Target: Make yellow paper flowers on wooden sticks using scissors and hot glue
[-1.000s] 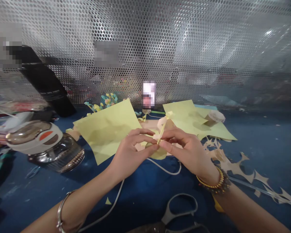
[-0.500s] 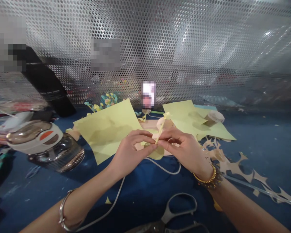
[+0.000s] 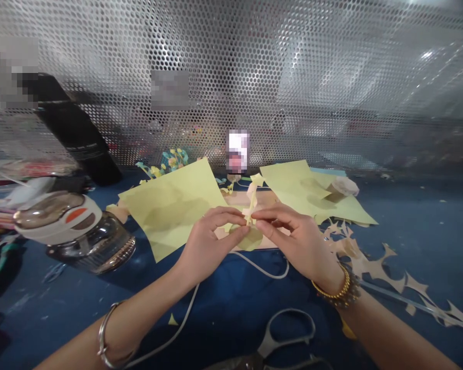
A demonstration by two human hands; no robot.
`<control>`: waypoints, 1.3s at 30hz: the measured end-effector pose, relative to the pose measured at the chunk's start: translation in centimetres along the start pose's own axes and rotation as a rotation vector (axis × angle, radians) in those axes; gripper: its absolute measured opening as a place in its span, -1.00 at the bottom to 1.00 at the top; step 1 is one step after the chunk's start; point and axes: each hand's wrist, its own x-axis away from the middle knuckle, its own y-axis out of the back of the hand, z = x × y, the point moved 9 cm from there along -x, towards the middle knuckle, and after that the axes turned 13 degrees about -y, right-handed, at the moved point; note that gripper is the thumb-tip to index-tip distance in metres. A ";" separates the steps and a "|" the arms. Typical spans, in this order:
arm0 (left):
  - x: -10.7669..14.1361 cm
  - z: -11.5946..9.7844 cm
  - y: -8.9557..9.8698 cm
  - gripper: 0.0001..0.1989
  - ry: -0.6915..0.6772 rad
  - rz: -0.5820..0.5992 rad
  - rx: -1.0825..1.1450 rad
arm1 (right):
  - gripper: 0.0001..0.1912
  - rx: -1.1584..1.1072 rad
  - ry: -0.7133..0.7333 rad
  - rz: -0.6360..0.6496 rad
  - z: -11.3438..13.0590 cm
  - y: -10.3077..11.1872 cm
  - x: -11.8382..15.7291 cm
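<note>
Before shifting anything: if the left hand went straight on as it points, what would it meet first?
Just past the pale yellow stem, likely the right hand; depth between them is unclear.

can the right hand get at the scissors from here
Likely yes: the scissors have an uncovered handle loop, and only a white cable lies near the way, though the right hand is at the yellow stem.

Silver bangle, gold beaded bracelet

Held stem: matt, papery. Yellow sheet: smooth paper. Perforated wall: shiny metal.
</note>
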 end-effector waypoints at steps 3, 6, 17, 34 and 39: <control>0.0 0.0 0.1 -0.95 -0.005 -0.009 -0.005 | -0.87 -0.003 0.013 -0.017 0.2 0.1 0.1; 0.1 0.1 0.0 -0.96 0.000 -0.004 -0.004 | -0.88 0.000 0.004 -0.022 0.0 0.0 0.1; 0.2 0.0 -0.8 -0.96 0.020 0.052 -0.004 | -0.93 0.010 0.018 -0.028 -0.3 0.0 -0.1; 0.1 -0.1 -0.8 -0.94 0.009 0.056 0.019 | -0.96 0.043 0.019 -0.031 0.1 0.2 0.1; 0.1 -0.3 -0.8 -0.96 0.015 0.057 0.013 | -0.94 0.031 0.014 -0.017 -0.1 0.1 0.1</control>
